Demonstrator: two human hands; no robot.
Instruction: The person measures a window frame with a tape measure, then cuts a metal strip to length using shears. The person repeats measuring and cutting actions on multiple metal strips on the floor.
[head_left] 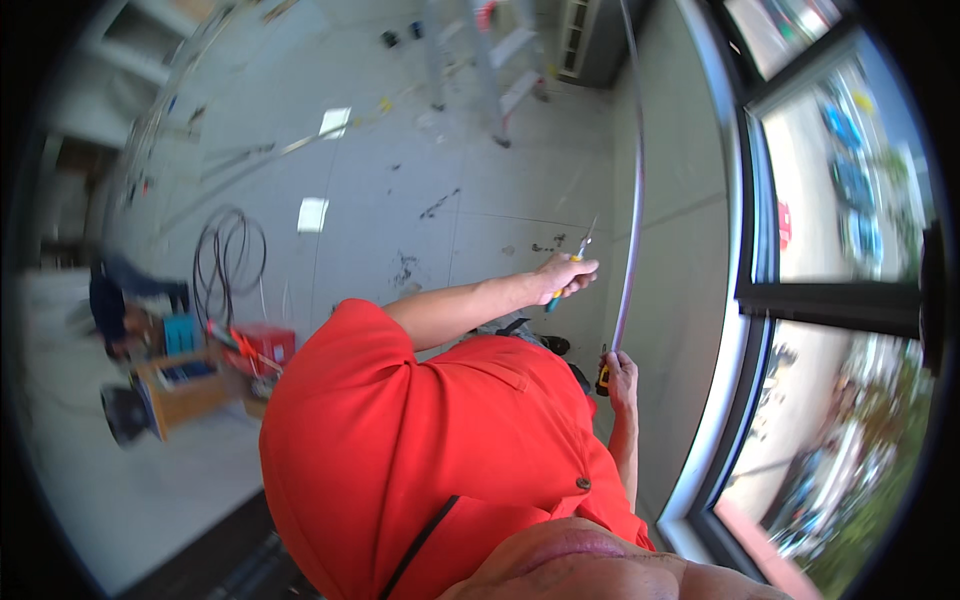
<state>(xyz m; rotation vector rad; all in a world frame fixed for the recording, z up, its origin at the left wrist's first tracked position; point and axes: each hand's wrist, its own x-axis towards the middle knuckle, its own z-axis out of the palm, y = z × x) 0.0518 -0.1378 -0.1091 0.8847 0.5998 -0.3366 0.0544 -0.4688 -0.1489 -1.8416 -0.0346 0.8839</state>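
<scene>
My left hand (567, 279), stretched out in front of my red shirt, is closed around pliers with yellow-and-teal handles (551, 302). Their metal jaws point away from me, and something thin and pointed shows beyond them. Low beside the wall under the window, my right hand (622, 378) grips a black-and-yellow tape measure (603, 378). From its case the long blade (637, 180) runs out along the wall toward the far corner. Both tools are held apart from each other.
A stepladder (505, 80) stands at the far side. Windows with dark frames (830, 308) line the right. On the left are coiled cable (228, 265), a red box (268, 345) and a wooden box (190, 385). Another person (125, 300) bends down at far left.
</scene>
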